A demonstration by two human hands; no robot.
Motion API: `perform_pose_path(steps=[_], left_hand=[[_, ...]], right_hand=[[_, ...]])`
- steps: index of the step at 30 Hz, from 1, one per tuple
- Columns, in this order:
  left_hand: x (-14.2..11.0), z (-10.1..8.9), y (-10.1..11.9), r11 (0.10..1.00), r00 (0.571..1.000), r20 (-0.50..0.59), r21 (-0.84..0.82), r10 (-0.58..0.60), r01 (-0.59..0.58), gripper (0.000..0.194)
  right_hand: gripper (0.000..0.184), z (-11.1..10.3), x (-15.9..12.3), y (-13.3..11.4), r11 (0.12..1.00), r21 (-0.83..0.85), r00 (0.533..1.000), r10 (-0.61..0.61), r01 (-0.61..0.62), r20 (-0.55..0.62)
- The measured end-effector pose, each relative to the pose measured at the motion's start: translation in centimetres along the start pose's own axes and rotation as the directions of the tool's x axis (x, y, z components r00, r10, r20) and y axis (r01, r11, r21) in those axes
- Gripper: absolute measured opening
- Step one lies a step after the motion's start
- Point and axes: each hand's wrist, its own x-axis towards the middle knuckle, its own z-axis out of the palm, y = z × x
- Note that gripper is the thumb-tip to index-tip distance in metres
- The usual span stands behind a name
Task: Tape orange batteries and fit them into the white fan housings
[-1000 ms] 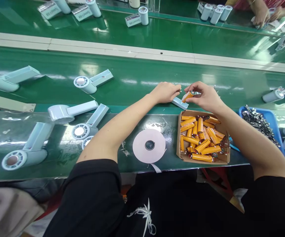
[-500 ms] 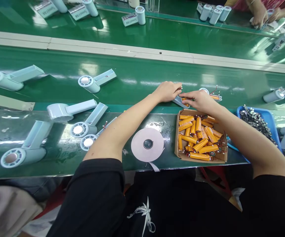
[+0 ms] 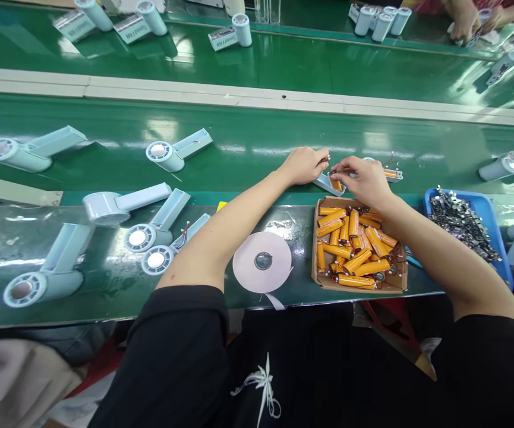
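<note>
My left hand point(image 3: 303, 166) is closed around the head end of a light blue handheld fan, mostly hidden under the fingers. Its open handle trough point(image 3: 323, 183) points toward the box. An orange battery point(image 3: 336, 182) lies in that trough. My right hand point(image 3: 364, 178) pinches with thumb and fingertips at the battery's upper end; whether wires are between them is hidden. Just behind the right hand is another fan handle point(image 3: 393, 175) with a battery and loose wires. Nearer me stands a cardboard box point(image 3: 359, 288) of orange batteries.
A roll of white tape point(image 3: 262, 279) lies left of the box. To the right is a blue tray point(image 3: 501, 238) of small dark parts. Several fans, including one fan point(image 3: 163, 154), lie on the green belt point(image 3: 248, 131) and bench at left. Across the divider, a co-worker's hands point(image 3: 466, 24) work.
My right hand has gone from lying flatter over the battery to a raised pinch at its end. Fans on the belt at left have shifted right. My left hand stays in place.
</note>
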Motion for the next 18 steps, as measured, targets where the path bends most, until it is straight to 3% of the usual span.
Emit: perform_pose_path(steps=[2,6,9,11,15,18], left_hand=[[0.1,0.0,0.2,1.0,1.0,0.001,0.004,-0.002,0.002,0.035],[0.3,0.0,0.6,1.0,1.0,0.008,-0.003,-0.005,0.005,0.035],[0.5,0.1,0.9,1.0,1.0,0.022,-0.011,-0.01,0.01,0.036],[0.7,0.2,1.0,1.0,0.999,0.033,-0.002,-0.008,0.008,0.036],[1.0,0.5,1.3,1.0,1.0,0.029,0.002,0.008,-0.009,0.036],[1.2,0.6,1.5,1.0,0.999,0.027,-0.003,0.019,-0.018,0.037]], right_hand=[[0.014,-0.1,0.2,0.2,1.0,0.003,0.999,0.006,-0.006,-0.035],[0.028,-0.6,1.1,1.7,0.975,0.206,0.995,0.095,-0.086,-0.035],[0.03,-1.3,1.2,2.9,0.95,0.3,0.996,0.092,-0.083,-0.019],[0.035,-1.9,1.0,3.2,0.968,0.238,0.996,0.072,-0.081,0.045],[0.05,-3.0,0.8,2.7,0.996,-0.045,0.972,0.081,-0.073,0.221],[0.042,-3.1,0.8,2.1,0.979,-0.196,0.963,0.006,0.049,0.271]])
